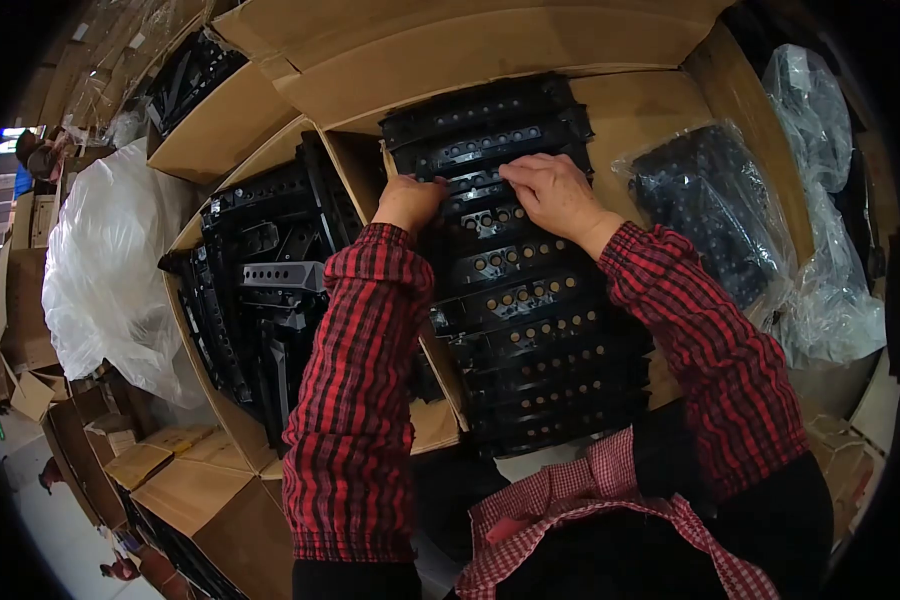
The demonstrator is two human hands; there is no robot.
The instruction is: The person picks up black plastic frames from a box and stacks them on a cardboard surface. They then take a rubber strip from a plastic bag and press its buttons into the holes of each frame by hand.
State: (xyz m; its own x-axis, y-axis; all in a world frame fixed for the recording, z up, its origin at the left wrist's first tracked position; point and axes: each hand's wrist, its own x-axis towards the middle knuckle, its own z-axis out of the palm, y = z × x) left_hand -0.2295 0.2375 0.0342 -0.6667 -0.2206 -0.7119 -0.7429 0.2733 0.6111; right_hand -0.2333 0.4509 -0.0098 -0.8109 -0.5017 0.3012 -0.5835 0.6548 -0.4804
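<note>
A row of black plastic strips with round holes [525,260] lies in a cardboard box in front of me, one strip behind another. My left hand [410,203] is closed at the left end of one glossy black strip [473,184] in the upper part of the row. My right hand [555,195] grips the same strip toward its right end, with thumb and fingers drawn together. Some fingertips of both hands are hidden behind the strip and its neighbours. Both forearms wear red-and-black checked sleeves.
At left, an open carton [195,345] holds jumbled black plastic parts, including a grey perforated piece [282,276]. A clear bag of black parts [710,205] lies right of the row. White plastic sheeting [110,270] bulges at far left; more clear film [830,300] hangs at right.
</note>
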